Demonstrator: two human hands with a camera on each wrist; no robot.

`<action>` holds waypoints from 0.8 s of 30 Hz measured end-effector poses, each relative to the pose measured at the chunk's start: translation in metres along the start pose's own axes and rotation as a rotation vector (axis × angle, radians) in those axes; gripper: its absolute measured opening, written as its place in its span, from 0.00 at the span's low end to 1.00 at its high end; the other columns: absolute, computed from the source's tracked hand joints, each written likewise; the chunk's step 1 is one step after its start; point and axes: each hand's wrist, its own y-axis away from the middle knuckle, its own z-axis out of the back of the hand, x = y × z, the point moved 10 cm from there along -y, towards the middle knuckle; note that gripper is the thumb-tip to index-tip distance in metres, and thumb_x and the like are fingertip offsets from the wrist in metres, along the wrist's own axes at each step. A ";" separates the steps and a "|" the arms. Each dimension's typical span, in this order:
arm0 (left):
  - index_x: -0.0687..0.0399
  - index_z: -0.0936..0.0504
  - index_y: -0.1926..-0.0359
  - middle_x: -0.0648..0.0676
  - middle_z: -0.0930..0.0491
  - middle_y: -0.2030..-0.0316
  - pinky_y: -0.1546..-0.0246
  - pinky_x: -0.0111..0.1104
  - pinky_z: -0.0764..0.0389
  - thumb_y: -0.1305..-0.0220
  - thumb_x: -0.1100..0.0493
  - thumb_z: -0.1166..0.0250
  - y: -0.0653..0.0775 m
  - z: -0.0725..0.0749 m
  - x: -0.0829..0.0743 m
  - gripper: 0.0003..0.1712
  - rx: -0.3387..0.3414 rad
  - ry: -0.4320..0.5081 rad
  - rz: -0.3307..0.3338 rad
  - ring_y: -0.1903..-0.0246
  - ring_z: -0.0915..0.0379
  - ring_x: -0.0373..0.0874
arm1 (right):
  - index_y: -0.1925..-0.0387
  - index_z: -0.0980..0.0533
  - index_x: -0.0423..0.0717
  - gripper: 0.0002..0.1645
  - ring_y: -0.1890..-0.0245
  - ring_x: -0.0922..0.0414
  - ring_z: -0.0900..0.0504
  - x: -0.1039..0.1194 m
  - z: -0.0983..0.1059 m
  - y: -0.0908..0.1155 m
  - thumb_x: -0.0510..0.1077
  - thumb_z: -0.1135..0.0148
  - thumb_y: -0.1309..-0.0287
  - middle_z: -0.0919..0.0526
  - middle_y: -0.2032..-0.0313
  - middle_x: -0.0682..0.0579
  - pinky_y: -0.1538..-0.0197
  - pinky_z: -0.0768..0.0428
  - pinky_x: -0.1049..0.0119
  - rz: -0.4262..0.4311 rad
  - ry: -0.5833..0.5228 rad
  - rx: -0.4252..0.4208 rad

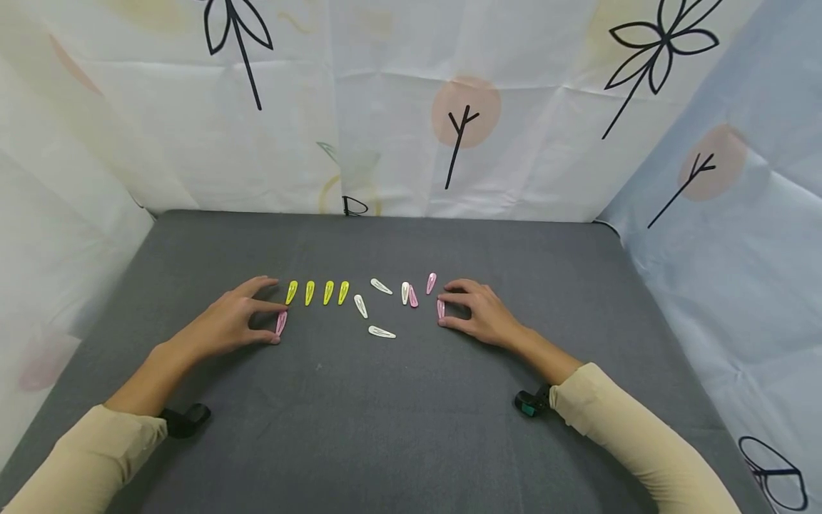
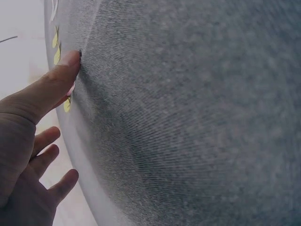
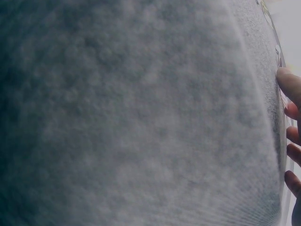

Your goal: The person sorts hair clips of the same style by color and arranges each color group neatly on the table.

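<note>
Our left hand [image 1: 234,316] pinches a slim, tapering pink hair clip [image 1: 281,323] at seven o'clock from the nearest yellow clip [image 1: 292,292], while our right hand [image 1: 481,314] pinches a second pink clip [image 1: 440,308] at five o'clock from a loose pink clip [image 1: 431,283]

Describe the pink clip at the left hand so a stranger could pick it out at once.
On the gray table, find the row of four yellow clips. At its left end, the left hand pinches the pink clip between thumb and finger. Its nearest neighbours are yellow; every other pink clip is right of that row.
</note>
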 end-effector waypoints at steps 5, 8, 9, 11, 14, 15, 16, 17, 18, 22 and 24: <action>0.56 0.14 0.46 0.68 0.34 0.35 0.44 0.66 0.35 0.54 0.50 0.19 0.001 -0.001 0.003 0.33 0.004 0.013 0.008 0.34 0.40 0.66 | 0.44 0.18 0.42 0.29 0.37 0.46 0.28 0.002 0.002 0.000 0.52 0.27 0.45 0.23 0.42 0.42 0.40 0.34 0.44 0.001 -0.003 -0.004; 0.56 0.15 0.44 0.69 0.35 0.34 0.43 0.66 0.36 0.53 0.50 0.19 0.001 -0.003 0.005 0.33 0.018 0.027 0.018 0.33 0.42 0.66 | 0.44 0.18 0.42 0.29 0.37 0.46 0.28 0.002 0.002 0.000 0.52 0.27 0.44 0.23 0.41 0.42 0.39 0.34 0.44 0.001 0.001 -0.001; 0.56 0.15 0.44 0.69 0.35 0.34 0.42 0.66 0.37 0.53 0.50 0.20 0.001 -0.003 0.005 0.34 0.022 0.030 0.020 0.33 0.42 0.67 | 0.44 0.18 0.43 0.29 0.37 0.46 0.28 0.002 0.002 -0.001 0.52 0.27 0.44 0.23 0.41 0.42 0.39 0.34 0.44 0.000 0.003 0.000; 0.55 0.16 0.43 0.68 0.35 0.34 0.42 0.66 0.37 0.53 0.49 0.20 0.002 -0.003 0.007 0.34 0.026 0.037 0.027 0.33 0.42 0.66 | 0.44 0.19 0.43 0.29 0.37 0.47 0.28 0.001 0.001 -0.001 0.52 0.27 0.44 0.23 0.41 0.42 0.39 0.34 0.44 -0.002 0.004 0.004; 0.54 0.15 0.43 0.68 0.35 0.34 0.41 0.65 0.38 0.51 0.49 0.20 0.002 -0.003 0.008 0.33 0.020 0.062 0.026 0.33 0.43 0.66 | 0.44 0.19 0.43 0.29 0.37 0.47 0.28 0.001 0.000 -0.001 0.52 0.27 0.43 0.23 0.41 0.42 0.38 0.35 0.44 -0.004 0.003 0.005; 0.54 0.15 0.44 0.68 0.35 0.34 0.40 0.65 0.38 0.51 0.50 0.21 0.002 -0.002 0.008 0.32 0.016 0.075 0.024 0.33 0.43 0.66 | 0.44 0.19 0.43 0.29 0.37 0.47 0.28 0.001 0.000 0.000 0.52 0.27 0.44 0.23 0.41 0.42 0.38 0.35 0.44 -0.005 0.002 0.004; 0.54 0.15 0.44 0.68 0.35 0.34 0.40 0.64 0.38 0.50 0.50 0.21 0.002 -0.002 0.009 0.31 0.015 0.089 0.023 0.33 0.43 0.66 | 0.44 0.19 0.43 0.29 0.37 0.47 0.28 0.001 0.000 0.000 0.52 0.27 0.44 0.23 0.41 0.42 0.38 0.35 0.44 -0.004 0.001 0.003; 0.54 0.15 0.44 0.68 0.35 0.33 0.40 0.64 0.39 0.49 0.51 0.21 0.003 -0.003 0.009 0.30 0.016 0.103 0.024 0.33 0.43 0.66 | 0.44 0.19 0.43 0.29 0.37 0.47 0.28 0.001 0.000 0.000 0.52 0.27 0.44 0.23 0.41 0.42 0.38 0.35 0.43 -0.002 0.002 0.000; 0.54 0.15 0.44 0.68 0.35 0.33 0.39 0.64 0.39 0.48 0.51 0.22 0.003 -0.003 0.009 0.29 0.018 0.113 0.026 0.33 0.43 0.66 | 0.44 0.19 0.43 0.29 0.37 0.47 0.28 0.001 0.000 0.000 0.52 0.27 0.44 0.23 0.41 0.42 0.38 0.34 0.43 0.000 0.002 -0.002; 0.53 0.15 0.44 0.68 0.36 0.33 0.39 0.64 0.40 0.45 0.51 0.23 0.003 -0.005 0.011 0.28 0.037 0.131 0.052 0.32 0.44 0.66 | 0.44 0.19 0.43 0.29 0.38 0.47 0.28 0.002 0.000 0.001 0.52 0.27 0.44 0.23 0.41 0.42 0.39 0.34 0.43 0.007 0.003 -0.005; 0.53 0.15 0.43 0.67 0.36 0.33 0.39 0.64 0.40 0.44 0.51 0.24 0.003 -0.006 0.012 0.27 0.043 0.130 0.062 0.32 0.44 0.66 | 0.44 0.19 0.43 0.29 0.38 0.47 0.28 0.002 0.000 0.001 0.52 0.27 0.44 0.23 0.41 0.42 0.39 0.34 0.43 0.007 0.001 -0.005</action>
